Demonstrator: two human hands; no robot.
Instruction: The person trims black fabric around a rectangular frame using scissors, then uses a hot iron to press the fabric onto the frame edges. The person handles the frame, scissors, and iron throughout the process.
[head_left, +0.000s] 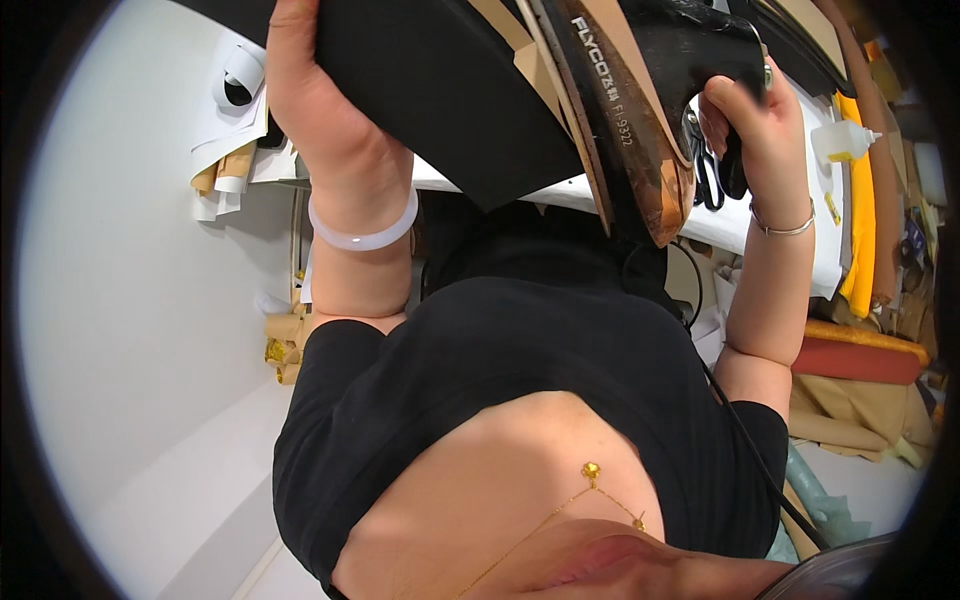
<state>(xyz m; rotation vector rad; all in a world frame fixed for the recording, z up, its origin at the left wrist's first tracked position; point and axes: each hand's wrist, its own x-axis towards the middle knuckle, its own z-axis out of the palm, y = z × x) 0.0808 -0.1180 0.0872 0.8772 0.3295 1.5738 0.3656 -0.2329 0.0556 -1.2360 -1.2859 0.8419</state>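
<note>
My right hand is wrapped round the handle of a clothes iron, dark with a brown-stained edge. The iron is tilted up on its side, and its pointed tip faces down towards me. Beside its soleplate hangs a stiff black sheet, with tan pieces showing between the two. My left hand grips the sheet at its left side, thumb on the near face. The upper frame edge cuts off that hand's fingertips, and the fingers behind the sheet are hidden.
Black-handled scissors lie on the white table beyond the iron. At the right are a white squeeze bottle, a yellow roll and rolled materials. Paper sheets hang at the left. The iron's black cord runs past my right arm.
</note>
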